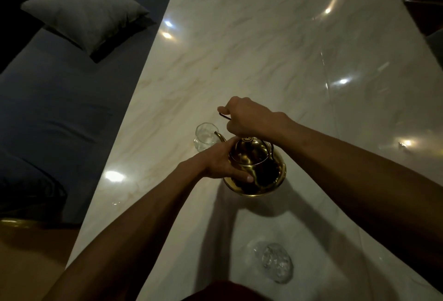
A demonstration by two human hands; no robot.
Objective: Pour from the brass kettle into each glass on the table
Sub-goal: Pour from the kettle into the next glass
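The brass kettle (260, 171) hangs tilted to the left above the marble table (263, 49). Its curved spout reaches over the rim of a clear glass (205, 136) standing upright just beyond my left hand. My right hand (247, 117) grips the kettle's dark wire handle from above. My left hand (223, 161) cups the kettle's left side, thumb across the belly. A second clear glass (275, 262) stands near the table's front edge, below the kettle.
A blue sofa (60, 109) with a grey cushion (84, 13) runs along the table's left edge. Bright light reflections dot the glossy tabletop. A small shiny item (401, 145) lies at the far right of the table.
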